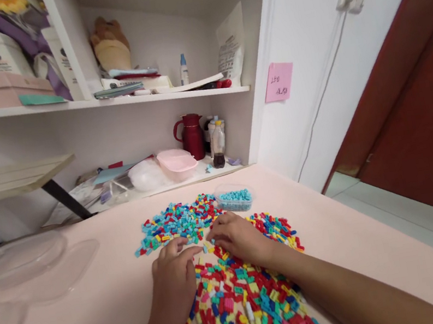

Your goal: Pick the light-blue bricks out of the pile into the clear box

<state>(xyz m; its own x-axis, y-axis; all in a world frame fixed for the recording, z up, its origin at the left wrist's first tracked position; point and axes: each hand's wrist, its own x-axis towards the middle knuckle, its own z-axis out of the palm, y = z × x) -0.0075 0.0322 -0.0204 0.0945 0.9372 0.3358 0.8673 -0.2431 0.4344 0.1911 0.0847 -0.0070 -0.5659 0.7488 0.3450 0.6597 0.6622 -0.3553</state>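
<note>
A wide heap of small colourful bricks [239, 296] in red, blue, green, yellow and pink lies spread on the pale pink table [359, 248]. My left hand [176, 279] rests on the heap's left edge, fingers curled, its forefinger pointing right towards the other hand. My right hand [235, 236] lies palm down on the middle of the heap, fingers bent with the tips pressed among the bricks. The two hands nearly meet at their fingertips. Whether either holds a brick is hidden. A small clear tub [233, 198] filled with light blue bricks stands just beyond the heap.
Clear plastic lids [23, 272] lie at the table's left. Behind, a shelf [186, 181] holds a pink box [177, 164], a dark red jug [192, 135] and bottles [217, 142]. A pink note [278, 81] sticks on the white wall; a red door [427, 110] stands right.
</note>
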